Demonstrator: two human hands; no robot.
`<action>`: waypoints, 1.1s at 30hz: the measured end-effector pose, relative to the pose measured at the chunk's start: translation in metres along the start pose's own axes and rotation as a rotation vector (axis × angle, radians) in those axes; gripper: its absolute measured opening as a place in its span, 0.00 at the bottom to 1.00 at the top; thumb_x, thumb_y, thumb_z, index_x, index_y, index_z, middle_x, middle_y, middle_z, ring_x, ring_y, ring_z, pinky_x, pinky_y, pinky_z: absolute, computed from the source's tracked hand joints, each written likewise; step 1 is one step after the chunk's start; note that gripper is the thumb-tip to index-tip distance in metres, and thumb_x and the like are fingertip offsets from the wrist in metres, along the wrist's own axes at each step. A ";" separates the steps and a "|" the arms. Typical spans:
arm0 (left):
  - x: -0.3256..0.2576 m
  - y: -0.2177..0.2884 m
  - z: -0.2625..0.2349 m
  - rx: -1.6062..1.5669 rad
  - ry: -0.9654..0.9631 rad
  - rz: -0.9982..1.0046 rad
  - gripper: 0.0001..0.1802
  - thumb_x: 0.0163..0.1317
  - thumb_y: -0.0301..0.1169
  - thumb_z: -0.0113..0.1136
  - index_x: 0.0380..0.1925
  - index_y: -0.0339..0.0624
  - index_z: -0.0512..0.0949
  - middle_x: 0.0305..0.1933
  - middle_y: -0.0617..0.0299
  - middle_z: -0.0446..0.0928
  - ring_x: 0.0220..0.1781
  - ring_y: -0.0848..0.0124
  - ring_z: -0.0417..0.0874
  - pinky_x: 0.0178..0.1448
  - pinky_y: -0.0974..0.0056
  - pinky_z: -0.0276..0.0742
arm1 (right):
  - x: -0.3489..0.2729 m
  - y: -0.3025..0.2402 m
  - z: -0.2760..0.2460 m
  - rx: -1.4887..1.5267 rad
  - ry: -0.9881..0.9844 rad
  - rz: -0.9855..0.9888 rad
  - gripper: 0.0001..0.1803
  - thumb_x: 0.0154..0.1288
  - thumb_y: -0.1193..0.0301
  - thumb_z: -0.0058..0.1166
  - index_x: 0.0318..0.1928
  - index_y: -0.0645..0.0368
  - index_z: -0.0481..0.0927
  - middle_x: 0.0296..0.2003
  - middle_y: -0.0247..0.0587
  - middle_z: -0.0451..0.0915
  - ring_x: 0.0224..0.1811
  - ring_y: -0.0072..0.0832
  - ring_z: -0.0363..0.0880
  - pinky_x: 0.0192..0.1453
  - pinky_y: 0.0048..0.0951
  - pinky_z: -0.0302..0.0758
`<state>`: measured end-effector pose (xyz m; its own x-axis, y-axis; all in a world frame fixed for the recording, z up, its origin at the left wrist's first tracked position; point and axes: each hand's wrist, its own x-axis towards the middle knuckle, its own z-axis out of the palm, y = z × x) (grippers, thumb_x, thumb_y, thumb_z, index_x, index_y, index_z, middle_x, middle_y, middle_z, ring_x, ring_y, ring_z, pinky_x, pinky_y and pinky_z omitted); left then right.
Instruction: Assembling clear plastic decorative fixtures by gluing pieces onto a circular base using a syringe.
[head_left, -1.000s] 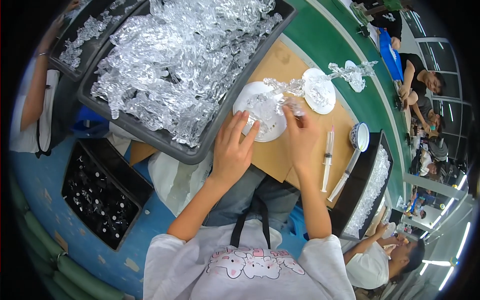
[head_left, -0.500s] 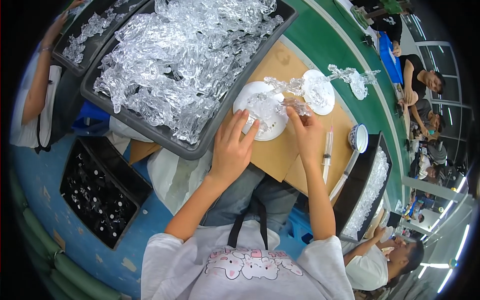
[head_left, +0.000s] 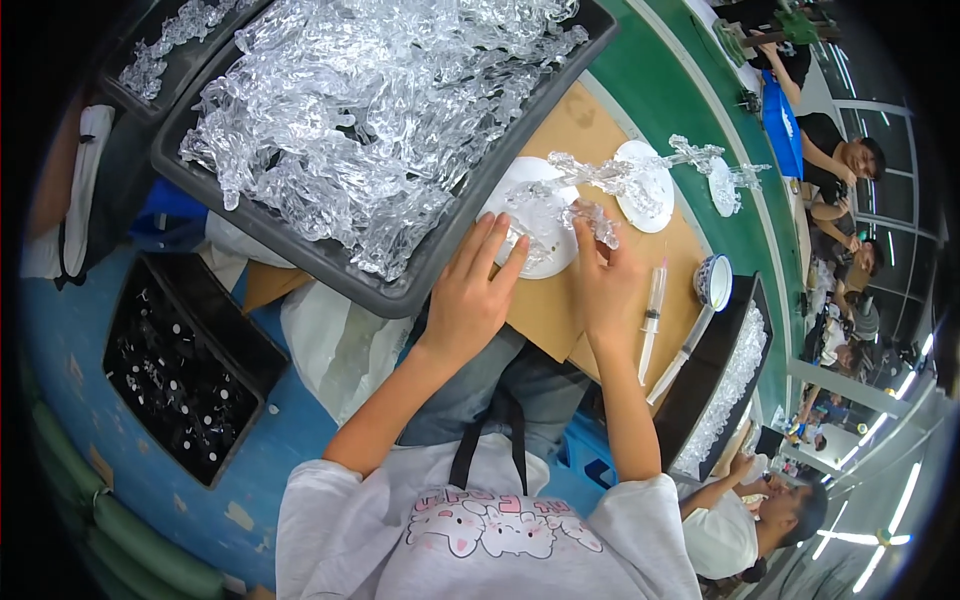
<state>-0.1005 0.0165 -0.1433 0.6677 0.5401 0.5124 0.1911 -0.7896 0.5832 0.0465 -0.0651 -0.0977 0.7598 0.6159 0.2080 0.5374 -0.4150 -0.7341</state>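
In my right hand [head_left: 608,290], thumb and fingers pinch a small clear plastic piece [head_left: 597,224] above the near right edge of a round white plate [head_left: 508,188]. My left hand [head_left: 470,295] rests at the near left rim of that plate, its fingers stretched out and apart. More clear shapes lie on the plate, partly hidden by my left fingers. A chain of clear branching pieces [head_left: 600,172] reaches from it across a second white plate [head_left: 652,208] to a third, smaller white disc [head_left: 719,200].
A big grey bin [head_left: 385,300] heaped with clear plastic pieces stands left of the cardboard [head_left: 545,325]. On the right are a syringe [head_left: 653,322], a second slim syringe-like tool [head_left: 680,360], a blue-and-white bowl [head_left: 713,283] and a black tray [head_left: 690,415] of clear bits. Co-workers sit beyond.
The clear piece in my right hand has turned, its end now pointing down to the right. My left hand stays by the plate; the whole view has shifted slightly.
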 end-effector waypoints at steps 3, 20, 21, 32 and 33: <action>0.001 0.000 0.000 -0.015 0.002 0.003 0.21 0.54 0.23 0.58 0.51 0.40 0.78 0.63 0.48 0.69 0.67 0.53 0.69 0.65 0.53 0.69 | 0.002 0.001 -0.001 0.145 0.019 -0.021 0.14 0.68 0.72 0.55 0.50 0.66 0.79 0.42 0.37 0.83 0.39 0.18 0.79 0.43 0.20 0.75; -0.007 -0.004 -0.002 0.023 -0.054 -0.027 0.28 0.53 0.25 0.60 0.58 0.49 0.75 0.67 0.55 0.65 0.70 0.62 0.66 0.62 0.55 0.65 | 0.011 0.011 -0.004 0.505 0.015 0.272 0.17 0.69 0.68 0.54 0.52 0.67 0.76 0.48 0.43 0.80 0.48 0.27 0.80 0.54 0.30 0.79; -0.007 -0.005 -0.002 0.021 -0.057 -0.032 0.28 0.53 0.25 0.60 0.58 0.49 0.75 0.67 0.55 0.65 0.70 0.62 0.66 0.62 0.55 0.65 | 0.012 0.010 -0.004 0.502 0.012 0.276 0.17 0.69 0.68 0.54 0.52 0.67 0.76 0.48 0.43 0.80 0.48 0.27 0.80 0.54 0.30 0.79; -0.006 -0.007 0.000 -0.035 -0.036 -0.031 0.25 0.51 0.22 0.61 0.54 0.45 0.78 0.65 0.52 0.67 0.68 0.56 0.68 0.64 0.55 0.70 | 0.013 0.005 -0.006 0.253 -0.051 0.120 0.16 0.67 0.71 0.57 0.51 0.68 0.77 0.43 0.40 0.82 0.44 0.22 0.80 0.54 0.26 0.77; -0.006 -0.007 0.000 -0.035 -0.037 -0.030 0.25 0.51 0.22 0.61 0.54 0.45 0.78 0.65 0.52 0.67 0.68 0.56 0.68 0.64 0.55 0.70 | 0.013 0.001 -0.007 0.253 -0.050 0.121 0.16 0.67 0.71 0.57 0.51 0.68 0.77 0.43 0.40 0.82 0.44 0.22 0.80 0.54 0.26 0.77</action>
<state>-0.1061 0.0185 -0.1505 0.6885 0.5519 0.4706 0.1866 -0.7618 0.6204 0.0595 -0.0621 -0.0917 0.7904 0.6071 0.0814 0.3308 -0.3111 -0.8909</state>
